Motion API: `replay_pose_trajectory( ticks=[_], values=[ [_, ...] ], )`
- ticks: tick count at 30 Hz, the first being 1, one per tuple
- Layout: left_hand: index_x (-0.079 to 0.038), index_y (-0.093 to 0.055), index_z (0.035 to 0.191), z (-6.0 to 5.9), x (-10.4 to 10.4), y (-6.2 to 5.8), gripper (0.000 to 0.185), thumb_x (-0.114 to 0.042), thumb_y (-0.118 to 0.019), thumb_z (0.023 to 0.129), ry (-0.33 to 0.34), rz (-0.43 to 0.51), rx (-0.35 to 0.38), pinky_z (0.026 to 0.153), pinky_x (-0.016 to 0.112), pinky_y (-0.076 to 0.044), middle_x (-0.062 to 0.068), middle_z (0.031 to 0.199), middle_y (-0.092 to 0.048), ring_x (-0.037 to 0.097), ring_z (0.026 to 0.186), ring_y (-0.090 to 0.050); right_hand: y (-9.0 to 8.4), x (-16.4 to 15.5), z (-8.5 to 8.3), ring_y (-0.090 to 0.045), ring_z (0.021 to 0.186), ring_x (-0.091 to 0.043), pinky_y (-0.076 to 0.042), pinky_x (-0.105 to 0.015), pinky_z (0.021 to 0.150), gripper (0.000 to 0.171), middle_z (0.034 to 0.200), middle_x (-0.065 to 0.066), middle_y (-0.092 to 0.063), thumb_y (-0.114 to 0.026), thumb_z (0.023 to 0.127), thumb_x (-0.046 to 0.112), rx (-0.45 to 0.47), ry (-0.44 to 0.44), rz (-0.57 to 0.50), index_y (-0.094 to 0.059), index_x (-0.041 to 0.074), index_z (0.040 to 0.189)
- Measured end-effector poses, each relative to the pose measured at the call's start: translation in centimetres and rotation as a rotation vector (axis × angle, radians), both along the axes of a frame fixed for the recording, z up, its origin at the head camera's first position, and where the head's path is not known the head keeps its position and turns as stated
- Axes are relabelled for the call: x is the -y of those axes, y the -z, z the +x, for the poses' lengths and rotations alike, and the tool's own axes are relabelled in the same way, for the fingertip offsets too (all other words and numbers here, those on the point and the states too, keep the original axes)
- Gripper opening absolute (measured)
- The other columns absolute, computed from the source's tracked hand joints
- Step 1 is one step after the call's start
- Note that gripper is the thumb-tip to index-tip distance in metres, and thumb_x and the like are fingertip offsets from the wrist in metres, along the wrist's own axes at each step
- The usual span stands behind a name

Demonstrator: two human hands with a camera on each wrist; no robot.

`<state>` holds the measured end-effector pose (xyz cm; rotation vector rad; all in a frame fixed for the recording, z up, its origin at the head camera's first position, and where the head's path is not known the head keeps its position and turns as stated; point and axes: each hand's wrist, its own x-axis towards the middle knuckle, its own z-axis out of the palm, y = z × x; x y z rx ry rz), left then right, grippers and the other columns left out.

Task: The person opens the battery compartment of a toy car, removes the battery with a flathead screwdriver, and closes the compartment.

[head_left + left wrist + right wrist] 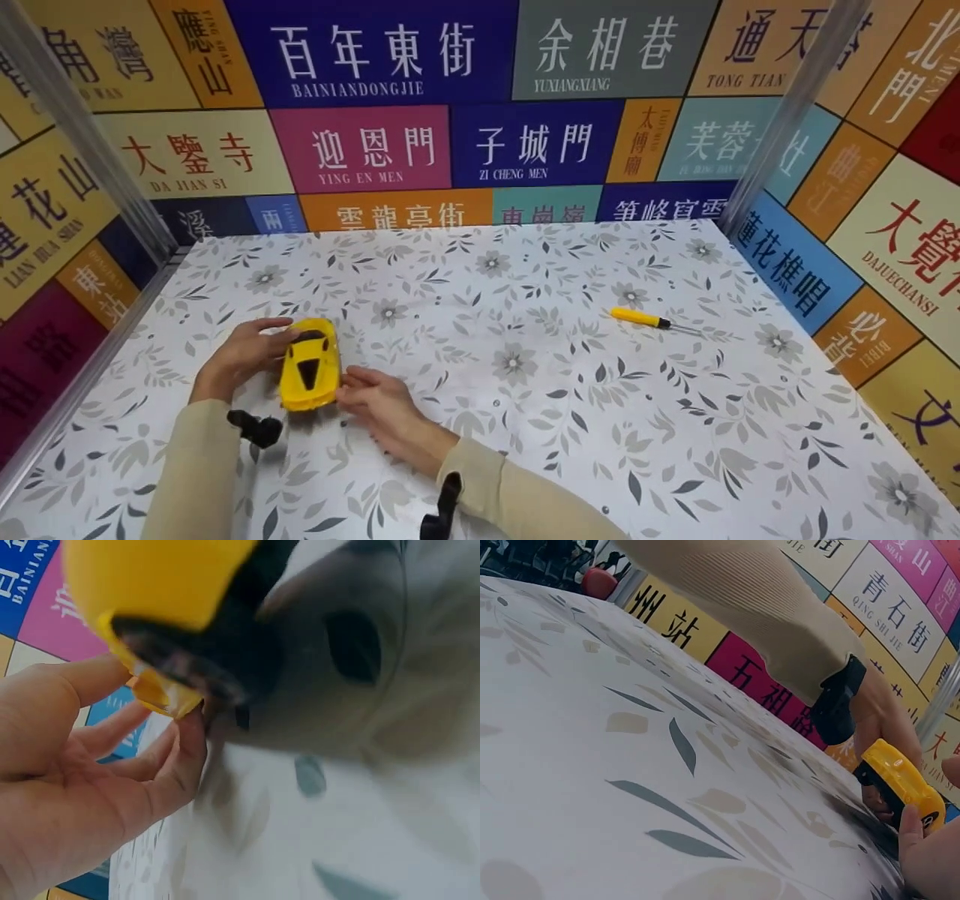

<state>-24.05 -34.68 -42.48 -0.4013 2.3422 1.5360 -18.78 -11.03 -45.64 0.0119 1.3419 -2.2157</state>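
A yellow toy car (310, 364) with black windows is held between the two hands, tilted and lifted off the patterned tabletop. My left hand (246, 350) grips its left side toward the far end. In the left wrist view, that thumb and the fingertips (191, 742) pinch a yellow edge near a dark wheel (176, 660). At the car's near right corner, my right hand (390, 409) holds on with its fingertips. The right wrist view shows one finger (910, 829) against the car body (904, 780) by a wheel; most of this hand lies outside that frame.
A screwdriver (639, 318) with a yellow and black handle lies to the right on the floral tabletop (450, 300). Colourful panels with lettering (367, 146) stand along the back and both sides. Clear upright strips (787, 112) mark the back corners.
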Motion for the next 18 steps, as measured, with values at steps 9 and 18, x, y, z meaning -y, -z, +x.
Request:
replay_pose_trajectory(
  ticks=[9,18],
  values=[
    [-0.005,-0.005,0.161,-0.4,-2.4,-1.7,0.082,-0.04,-0.052,0.103,-0.039,0.072,0.034,0.111,0.039,-0.049,0.024,0.159,-0.034,0.026,0.129,-0.056,-0.7,-2.7,-1.0,-0.066,0.089,-0.014,-0.058,-0.022,0.083,0.059,0.135,-0.018,-0.06,-0.065,0.082,-0.013,-0.023,0.111,0.025,-0.053,-0.005,0.139],
    [-0.003,-0.017,0.16,-0.5,-5.6,-2.9,0.074,-0.043,-0.046,0.105,-0.082,0.236,0.014,0.106,0.039,-0.053,0.024,0.158,-0.032,0.03,0.132,-0.051,-1.6,-7.1,-2.5,-0.064,0.101,-0.016,-0.057,-0.02,0.078,0.06,0.135,-0.018,-0.06,-0.062,0.082,-0.016,-0.06,0.195,0.009,-0.053,-0.004,0.14]
  ],
)
